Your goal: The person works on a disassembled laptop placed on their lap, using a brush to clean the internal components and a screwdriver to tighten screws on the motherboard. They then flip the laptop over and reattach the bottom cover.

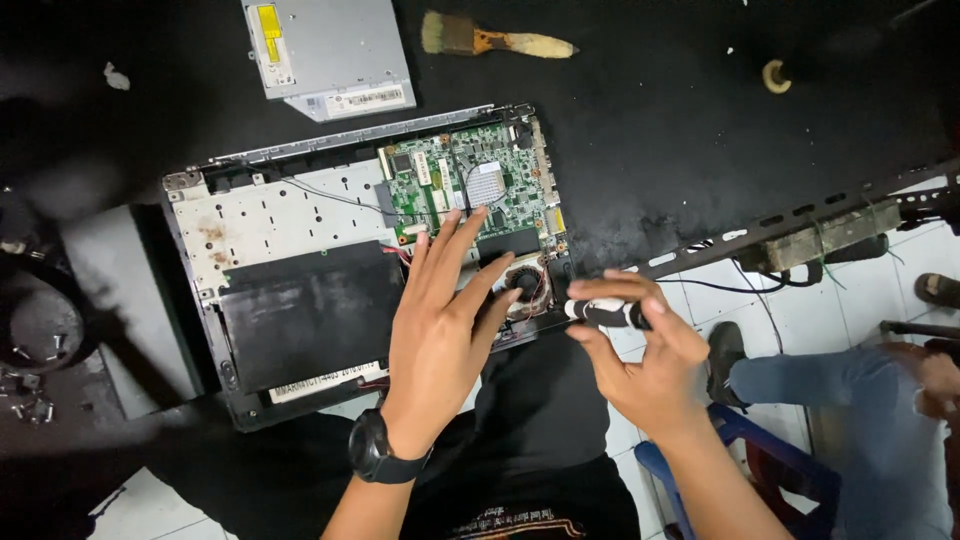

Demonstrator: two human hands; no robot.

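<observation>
My left hand (440, 320) lies flat and open on the open laptop (300, 300), fingers spread over the green board (470, 185) and reaching toward 12 o'clock; it holds nothing, it just presses the laptop down so it keeps steady. My right hand (650, 360) is closed around a small black and white screwdriver (605, 314), and its tip points toward 9 o'clock, right beside the little round fan (527, 280) at the laptop's corner. The laptop sits on the black tabletop (650, 130), hanging a bit over the edge near me. I think a good part of the work is done: the bottom cover is off, the insides show, and a flat grey drive (325, 50) lies apart at 12 o'clock. A few loose screws (30, 400) rest at 9 o'clock (I cannot tell how many). The board, the fan and the big black battery (310, 315) still sit inside. A brush (495, 40) lies up top.
</observation>
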